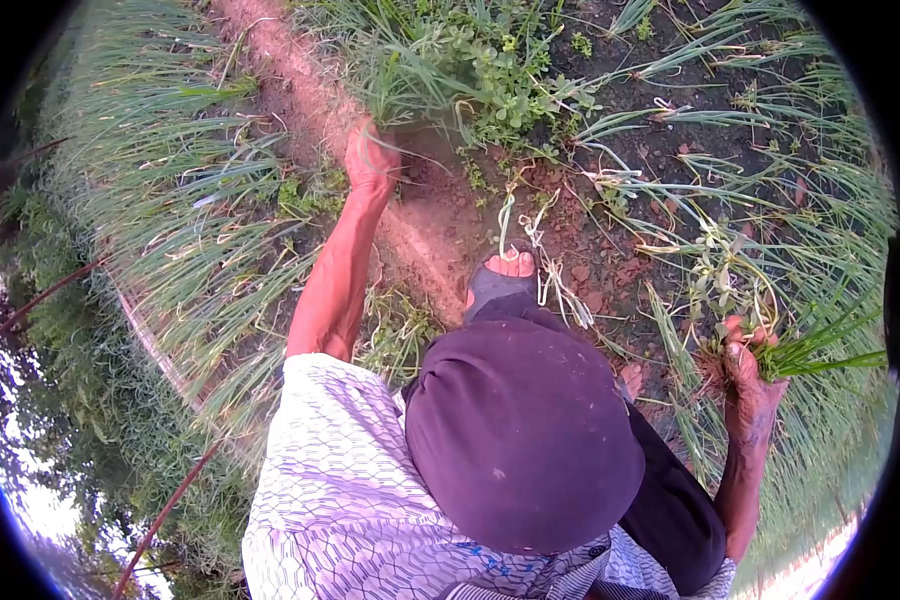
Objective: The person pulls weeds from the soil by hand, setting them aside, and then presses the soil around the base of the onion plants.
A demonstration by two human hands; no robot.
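Left hand (371, 160): closed around base of weed clump (450, 70), at soil level beside the red dirt path (300, 80).
Right hand (748, 362): fist gripping pulled green stalks (820, 350), blades fanning rightward.
Foot (511, 266): planted on bare soil between both.

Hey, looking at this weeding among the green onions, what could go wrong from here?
1. The left hand grips a tuft of green weeds right beside thin green onion stalks; a pull may uproot onions too.
2. The right hand is shut on a bunch of pulled green plants, which could slip.
3. The bare foot on loose red soil may slide.
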